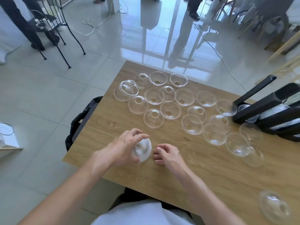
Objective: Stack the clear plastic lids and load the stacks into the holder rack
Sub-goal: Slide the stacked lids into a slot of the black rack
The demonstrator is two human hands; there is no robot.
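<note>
- Near the worktop's (113,159) front-left corner, we see the left hand (125,148) with fingers and thumb curled round a clear lid stack (142,150), dome turned towards the right.
- Just beside it, the right hand (167,154) holds nothing; its fingers are loosely curled, tips towards the stack but apart from it.
- Further out, we count many loose clear lids (170,109) scattered across the middle and far part of the worktop, some dome-up, some rim-up, several overlapping.
- One separate lid (274,207) lies near the front-right corner.
- At the right edge stands the black holder rack (266,109), with clear lids already lying in its channels.
- A black bag (78,122) hangs beside the left edge.
</note>
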